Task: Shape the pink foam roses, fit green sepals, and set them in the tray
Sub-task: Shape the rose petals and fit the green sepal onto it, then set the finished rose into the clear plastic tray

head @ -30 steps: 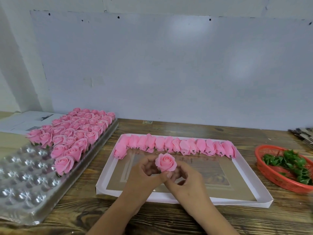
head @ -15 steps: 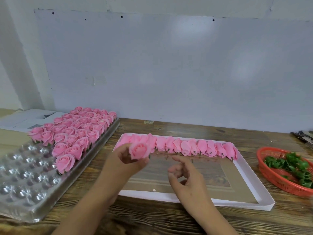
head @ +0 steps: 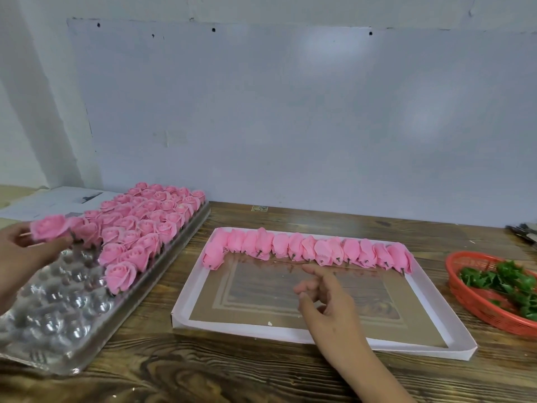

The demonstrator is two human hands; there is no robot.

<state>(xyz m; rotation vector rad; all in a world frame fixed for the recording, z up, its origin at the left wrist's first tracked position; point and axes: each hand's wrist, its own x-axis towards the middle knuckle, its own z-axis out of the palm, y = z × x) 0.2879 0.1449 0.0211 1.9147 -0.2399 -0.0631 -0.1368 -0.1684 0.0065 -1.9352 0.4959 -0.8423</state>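
Holding a shaped pink rose (head: pixel 49 227) in my left hand (head: pixel 21 253), I have my fingers curled round its base, the bloom facing up above the clear plastic tray (head: pixel 58 321). Directly under that hand lie the tray's bare, shiny cups; just to the right of it sit the finished roses (head: pixel 145 225), packed in rows toward the wall. Whether the rose I hold touches the nearest one in the tray, I cannot tell.

My right hand (head: pixel 328 301) holds nothing. Its fingers are loose and slightly spread, the forefinger pointing forward, and it hovers over the white cardboard box lid (head: pixel 261 334). Just beyond its fingertips runs a row of unshaped pink buds (head: pixel 308 250), lying side by side along the lid's far edge with their short stems toward me. Well to the right of that hand stands a red mesh basket (head: pixel 476 306) with green sepals (head: pixel 505 282) in it. Everything rests on a dark wooden table (head: pixel 203 376).
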